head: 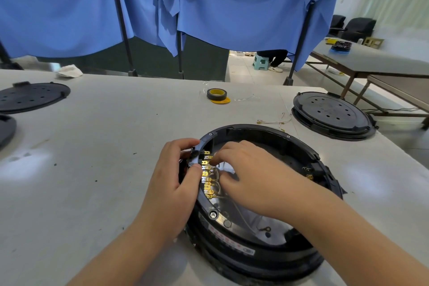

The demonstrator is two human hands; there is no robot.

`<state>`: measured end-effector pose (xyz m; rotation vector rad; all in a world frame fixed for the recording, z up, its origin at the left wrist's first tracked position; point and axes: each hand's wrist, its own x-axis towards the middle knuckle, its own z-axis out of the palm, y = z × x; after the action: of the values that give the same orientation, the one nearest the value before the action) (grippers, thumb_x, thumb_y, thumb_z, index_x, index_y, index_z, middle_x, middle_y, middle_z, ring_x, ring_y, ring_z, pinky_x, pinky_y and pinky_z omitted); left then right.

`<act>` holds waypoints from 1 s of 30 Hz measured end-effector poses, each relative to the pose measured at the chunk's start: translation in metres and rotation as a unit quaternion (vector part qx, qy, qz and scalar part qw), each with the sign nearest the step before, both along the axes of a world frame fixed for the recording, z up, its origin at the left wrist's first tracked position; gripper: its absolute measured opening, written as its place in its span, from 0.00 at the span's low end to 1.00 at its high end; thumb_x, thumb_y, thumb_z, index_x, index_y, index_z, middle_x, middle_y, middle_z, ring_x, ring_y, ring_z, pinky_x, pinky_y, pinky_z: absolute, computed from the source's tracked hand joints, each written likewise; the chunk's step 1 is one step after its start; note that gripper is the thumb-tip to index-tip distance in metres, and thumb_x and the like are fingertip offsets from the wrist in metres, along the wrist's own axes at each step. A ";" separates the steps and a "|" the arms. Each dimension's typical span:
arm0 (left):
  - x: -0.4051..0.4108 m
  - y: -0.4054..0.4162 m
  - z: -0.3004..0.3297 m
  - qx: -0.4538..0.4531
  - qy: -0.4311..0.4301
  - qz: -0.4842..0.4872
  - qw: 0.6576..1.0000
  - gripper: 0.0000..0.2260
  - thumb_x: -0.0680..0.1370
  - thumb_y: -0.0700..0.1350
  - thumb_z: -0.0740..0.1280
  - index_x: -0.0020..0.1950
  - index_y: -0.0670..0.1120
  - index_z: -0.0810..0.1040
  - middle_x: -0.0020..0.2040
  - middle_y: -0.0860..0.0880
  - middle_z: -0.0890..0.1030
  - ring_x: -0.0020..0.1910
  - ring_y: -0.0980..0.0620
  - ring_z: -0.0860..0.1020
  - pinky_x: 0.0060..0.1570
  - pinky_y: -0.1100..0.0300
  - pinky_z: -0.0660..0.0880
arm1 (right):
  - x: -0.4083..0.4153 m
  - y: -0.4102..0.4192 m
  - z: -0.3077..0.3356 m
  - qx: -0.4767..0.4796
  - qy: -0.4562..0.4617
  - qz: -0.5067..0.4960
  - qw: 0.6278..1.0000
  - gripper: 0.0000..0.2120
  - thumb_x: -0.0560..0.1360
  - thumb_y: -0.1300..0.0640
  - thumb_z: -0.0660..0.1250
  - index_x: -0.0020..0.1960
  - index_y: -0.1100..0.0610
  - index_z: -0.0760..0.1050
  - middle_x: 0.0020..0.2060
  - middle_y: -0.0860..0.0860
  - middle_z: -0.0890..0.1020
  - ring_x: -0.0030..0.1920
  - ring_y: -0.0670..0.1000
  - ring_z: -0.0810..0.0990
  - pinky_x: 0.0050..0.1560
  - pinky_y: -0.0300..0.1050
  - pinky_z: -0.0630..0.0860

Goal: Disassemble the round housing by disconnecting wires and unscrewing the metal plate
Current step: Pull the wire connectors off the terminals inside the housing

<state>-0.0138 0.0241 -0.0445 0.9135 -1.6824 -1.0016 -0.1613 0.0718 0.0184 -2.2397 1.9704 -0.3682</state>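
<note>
The round housing [267,193] lies on the table [116,146] directly under your hands, a black plastic ring with a shiny metal plate [253,218] in its bottom. Inside, along the wall at your left hand, a row of brass terminals [207,177] stands with thin pale wires [218,183] on them. Your left hand [173,183] grips the rim from outside, fingers curled over the edge. Your right hand [253,176] reaches into the housing, palm down, and its fingertips pinch at the wires beside the terminals. Beyond your right hand lie loose wires [275,121] and a black round cover [332,115]. Ahead of both hands a roll of tape [217,94] rests flat.
</note>
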 end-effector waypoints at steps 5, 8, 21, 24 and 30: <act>0.001 -0.001 -0.001 0.003 0.001 0.000 1.000 0.16 0.73 0.48 0.60 0.60 0.58 0.74 0.54 0.62 0.77 0.57 0.61 0.77 0.54 0.58 0.76 | -0.001 0.000 0.001 -0.002 -0.006 -0.011 1.000 0.15 0.78 0.54 0.56 0.61 0.51 0.76 0.56 0.46 0.77 0.57 0.49 0.71 0.59 0.49 0.70; 0.001 0.000 0.000 0.004 -0.002 0.001 1.000 0.16 0.73 0.48 0.60 0.60 0.58 0.73 0.54 0.63 0.77 0.57 0.61 0.77 0.54 0.58 0.76 | -0.002 -0.002 0.001 -0.010 0.000 -0.020 1.000 0.15 0.78 0.53 0.56 0.59 0.52 0.77 0.55 0.46 0.78 0.57 0.49 0.72 0.58 0.50 0.71; 0.000 0.001 0.002 0.000 0.005 0.000 1.000 0.14 0.73 0.47 0.60 0.57 0.58 0.74 0.53 0.61 0.78 0.55 0.61 0.78 0.53 0.60 0.76 | -0.004 -0.001 0.001 -0.035 -0.016 0.031 0.999 0.13 0.80 0.53 0.59 0.61 0.49 0.78 0.61 0.45 0.72 0.63 0.46 0.65 0.62 0.40 0.64; 0.000 0.002 0.001 0.002 0.003 0.000 1.000 0.14 0.73 0.47 0.60 0.58 0.58 0.74 0.54 0.61 0.77 0.55 0.61 0.78 0.53 0.59 0.76 | -0.003 -0.001 0.000 -0.037 -0.013 0.035 0.999 0.13 0.80 0.53 0.59 0.61 0.48 0.78 0.57 0.45 0.73 0.61 0.46 0.66 0.60 0.38 0.63; 0.000 0.002 0.001 0.002 0.002 -0.001 1.000 0.13 0.77 0.45 0.61 0.60 0.55 0.74 0.56 0.58 0.77 0.56 0.60 0.78 0.55 0.58 0.77 | -0.004 -0.003 0.000 0.007 -0.040 0.034 0.999 0.13 0.80 0.50 0.59 0.58 0.47 0.80 0.53 0.44 0.77 0.55 0.47 0.68 0.55 0.43 0.68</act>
<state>-0.0140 0.0263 -0.0431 0.9125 -1.6789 -1.0082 -0.1655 0.0689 0.0184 -2.2414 1.8459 -0.4280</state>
